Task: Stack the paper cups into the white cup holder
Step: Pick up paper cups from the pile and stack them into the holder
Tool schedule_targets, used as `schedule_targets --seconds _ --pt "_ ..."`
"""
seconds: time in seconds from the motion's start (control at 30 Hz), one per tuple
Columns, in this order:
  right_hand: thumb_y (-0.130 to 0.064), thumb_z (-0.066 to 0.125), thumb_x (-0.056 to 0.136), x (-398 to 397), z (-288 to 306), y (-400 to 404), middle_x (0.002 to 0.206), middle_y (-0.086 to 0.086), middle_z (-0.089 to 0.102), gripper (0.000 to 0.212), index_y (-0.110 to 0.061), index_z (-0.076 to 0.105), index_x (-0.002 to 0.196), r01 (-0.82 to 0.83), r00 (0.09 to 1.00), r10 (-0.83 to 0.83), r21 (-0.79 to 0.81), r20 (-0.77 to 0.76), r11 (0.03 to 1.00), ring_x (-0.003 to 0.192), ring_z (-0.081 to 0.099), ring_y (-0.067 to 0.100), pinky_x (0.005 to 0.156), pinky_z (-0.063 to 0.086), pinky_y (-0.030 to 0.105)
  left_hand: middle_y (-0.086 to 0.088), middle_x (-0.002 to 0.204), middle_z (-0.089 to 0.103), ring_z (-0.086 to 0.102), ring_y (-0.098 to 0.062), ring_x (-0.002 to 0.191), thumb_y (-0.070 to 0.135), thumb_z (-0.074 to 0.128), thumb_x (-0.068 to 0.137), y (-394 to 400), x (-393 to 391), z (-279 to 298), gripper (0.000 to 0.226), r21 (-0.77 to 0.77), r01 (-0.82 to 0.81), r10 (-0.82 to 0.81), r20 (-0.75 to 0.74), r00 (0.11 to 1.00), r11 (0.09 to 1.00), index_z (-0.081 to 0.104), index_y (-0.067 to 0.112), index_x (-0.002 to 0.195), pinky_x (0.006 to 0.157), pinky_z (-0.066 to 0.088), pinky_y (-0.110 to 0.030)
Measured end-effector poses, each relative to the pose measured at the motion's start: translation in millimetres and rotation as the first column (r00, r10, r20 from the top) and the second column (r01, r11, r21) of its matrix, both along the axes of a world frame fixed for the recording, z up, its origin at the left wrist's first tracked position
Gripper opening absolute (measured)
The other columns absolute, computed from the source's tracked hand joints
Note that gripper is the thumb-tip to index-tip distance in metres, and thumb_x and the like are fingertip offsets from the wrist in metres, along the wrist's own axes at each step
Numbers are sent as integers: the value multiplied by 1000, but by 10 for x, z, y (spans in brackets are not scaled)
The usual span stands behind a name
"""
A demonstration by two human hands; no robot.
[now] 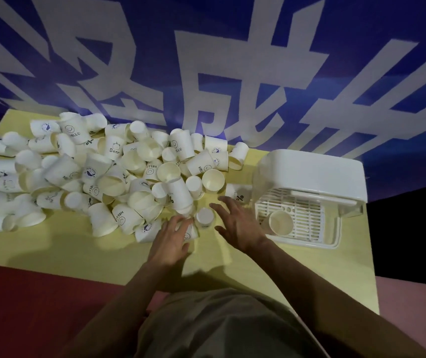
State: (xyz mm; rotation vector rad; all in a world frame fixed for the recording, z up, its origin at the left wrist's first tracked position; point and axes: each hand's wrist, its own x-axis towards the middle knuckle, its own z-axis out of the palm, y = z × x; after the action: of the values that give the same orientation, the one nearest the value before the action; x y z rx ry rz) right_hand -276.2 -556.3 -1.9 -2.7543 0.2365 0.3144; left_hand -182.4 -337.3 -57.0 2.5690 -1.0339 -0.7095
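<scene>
Paper cups point(98, 171), white with smooth cream insides, lie heaped in a loose pile over the left and middle of the flat pale yellow table point(77, 249); several carry small dark prints reading "HELLO" and "Bear". Behind hangs a blue banner point(206, 60) with huge white characters. At the table's right stands the white plastic cup holder point(310, 174), boxy on top with a slatted grid tray below, one cup point(281, 223) lying on it. The right hand point(237, 226) hovers with fingers spread wide, holding nothing. The left hand point(172, 241) curls its grip round a tipped cup point(190, 234) at the pile's near edge.
</scene>
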Motion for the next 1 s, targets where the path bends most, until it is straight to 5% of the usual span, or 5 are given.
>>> schedule_targets --seconds 0.13,0.3,0.47,0.67,1.0 --pt "-30 66 97 206 -116 156 162 12 30 67 -23 36 155 -63 994 61 -12 -95 998 146 34 33 108 47 52 -1 149 37 38 -25 131 32 64 89 -14 -63 9 63 -45 -68 66 -39 997 997 42 30 149 110 42 -48" --pt "-25 69 94 301 -144 260 155 11 40 59 -22 46 148 -86 988 86 4 -129 996 138 44 33 104 48 51 -13 132 56 59 -35 114 23 76 76 26 -65 -268 68 -39 -7 8 21 1000 999 52 20 139 111 38 -63" --pt "-25 65 96 317 -170 266 150 10 40 51 -20 46 144 -68 982 68 6 -176 998 126 50 31 91 53 46 -8 117 58 59 -32 104 23 80 73 63 -46 -305 56 -123 26 -24 18 1000 992 55 15 123 110 36 -56" --pt "-30 57 100 194 -282 298 131 9 48 41 -15 43 135 52 983 -47 26 -176 998 112 54 30 87 53 43 -4 117 45 51 -23 99 13 79 72 212 -59 -159 57 -291 -57 20 -129 991 955 51 14 122 81 57 -39" --pt "-7 79 78 -139 -407 314 120 24 53 69 -9 52 140 231 973 -229 59 -30 971 103 61 42 80 61 50 4 126 30 40 -11 116 36 71 88 288 12 3 67 -224 -60 9 -221 975 973 39 29 146 99 41 -25"
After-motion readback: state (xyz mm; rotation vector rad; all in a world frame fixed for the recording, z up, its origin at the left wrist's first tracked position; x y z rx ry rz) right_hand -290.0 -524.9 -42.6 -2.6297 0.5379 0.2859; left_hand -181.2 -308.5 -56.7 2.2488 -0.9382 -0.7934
